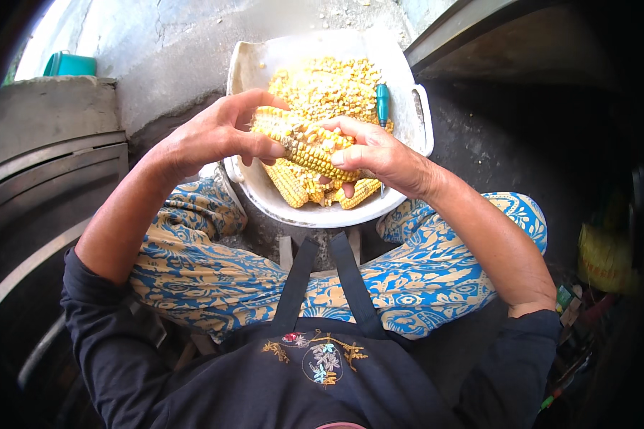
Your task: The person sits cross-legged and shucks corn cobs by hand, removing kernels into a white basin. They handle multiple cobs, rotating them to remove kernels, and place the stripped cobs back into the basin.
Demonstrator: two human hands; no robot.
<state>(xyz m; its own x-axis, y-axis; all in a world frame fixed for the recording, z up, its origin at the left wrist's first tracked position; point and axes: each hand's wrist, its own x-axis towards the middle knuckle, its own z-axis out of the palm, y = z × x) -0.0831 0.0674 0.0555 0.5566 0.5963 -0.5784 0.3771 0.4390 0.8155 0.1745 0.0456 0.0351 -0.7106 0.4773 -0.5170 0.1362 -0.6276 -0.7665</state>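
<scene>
Above a white plastic tub (300, 217), my left hand (231, 131) and my right hand (378, 155) grip a yellow corn cob (308, 142) at its two ends. Some kernels are gone from its upper side, and a dark, spoiled patch shows near my left thumb. Loose corn kernels (327, 88) are heaped in the tub. More corn cobs (287, 185) lie at its near side, partly under my hands. A screwdriver with a teal handle (382, 104) rests at the right of the heap, its shaft partly hidden by my right hand.
The tub stands on a concrete floor between my knees, with a handle at its right. A teal container (72, 64) sits on a concrete ledge (48, 107) at the upper left. A yellow bag (604, 260) and assorted items lie at the far right. Scattered kernels dot the floor beyond the tub.
</scene>
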